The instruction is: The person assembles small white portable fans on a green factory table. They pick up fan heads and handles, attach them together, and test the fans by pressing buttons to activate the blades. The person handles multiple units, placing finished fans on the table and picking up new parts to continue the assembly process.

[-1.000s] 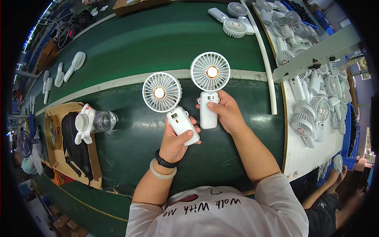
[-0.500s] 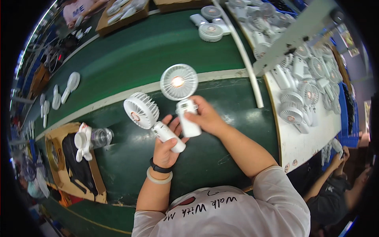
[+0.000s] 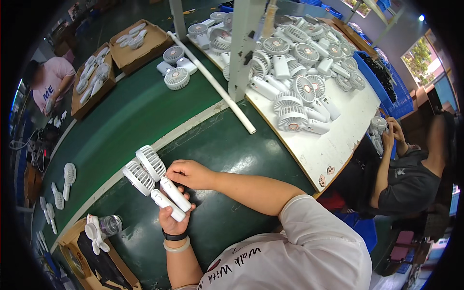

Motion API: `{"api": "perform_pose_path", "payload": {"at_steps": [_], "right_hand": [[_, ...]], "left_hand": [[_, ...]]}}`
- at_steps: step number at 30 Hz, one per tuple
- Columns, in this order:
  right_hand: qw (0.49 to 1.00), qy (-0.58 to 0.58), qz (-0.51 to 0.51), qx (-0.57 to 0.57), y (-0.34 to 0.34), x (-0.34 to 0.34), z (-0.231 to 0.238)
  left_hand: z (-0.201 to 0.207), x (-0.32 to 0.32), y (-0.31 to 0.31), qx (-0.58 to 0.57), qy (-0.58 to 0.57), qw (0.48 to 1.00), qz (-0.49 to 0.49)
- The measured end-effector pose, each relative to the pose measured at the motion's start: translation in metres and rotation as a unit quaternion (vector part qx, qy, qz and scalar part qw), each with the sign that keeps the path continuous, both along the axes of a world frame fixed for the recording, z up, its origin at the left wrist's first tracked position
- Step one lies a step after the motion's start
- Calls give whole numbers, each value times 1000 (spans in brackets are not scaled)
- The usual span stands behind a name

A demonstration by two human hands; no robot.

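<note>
My left hand (image 3: 175, 220) is closed round the handles of two white handheld fans, held side by side over the green bench. The nearer fan (image 3: 138, 178) and the farther fan (image 3: 152, 163) both have their round caged heads pointing up and to the left, almost touching. At the neck of the farther fan, where head meets handle, my right hand (image 3: 192, 175) has its fingers curled and pinched against it. The fingertips there are partly hidden. A dark wristband and a pale bangle circle my left wrist.
Many white fans (image 3: 304, 53) lie heaped on a white table (image 3: 309, 154) at the right. A white pipe (image 3: 232, 106) and a metal post (image 3: 244, 53) stand near it. Cardboard trays (image 3: 150, 48) hold fans beyond the green belt (image 3: 125, 106). A person (image 3: 406, 169) sits at right.
My view has swung to the right. The farther fan has gone from my right hand into my left, beside the other one; its lit centre no longer shows. My right hand has shifted to its neck.
</note>
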State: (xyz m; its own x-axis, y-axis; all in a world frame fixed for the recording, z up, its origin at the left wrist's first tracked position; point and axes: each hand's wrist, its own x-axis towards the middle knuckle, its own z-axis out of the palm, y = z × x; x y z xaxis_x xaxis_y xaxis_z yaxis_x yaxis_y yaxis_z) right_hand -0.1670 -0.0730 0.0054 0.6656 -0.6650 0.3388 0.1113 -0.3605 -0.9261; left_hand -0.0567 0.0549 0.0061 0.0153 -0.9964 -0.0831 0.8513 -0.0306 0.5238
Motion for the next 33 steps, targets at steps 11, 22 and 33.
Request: {"api": "perform_pose_path", "payload": {"at_steps": [11, 22, 33], "right_hand": [[945, -88, 108, 297, 22, -8, -17], [860, -306, -22, 407, 21, -89, 35], [729, -562, 115, 375, 53, -205, 83]], "left_hand": [[2, -25, -5, 18, -444, 888, 118], [-9, -27, 0, -88, -410, 902, -101], [-9, -29, -2, 1, -481, 873, -75]]}}
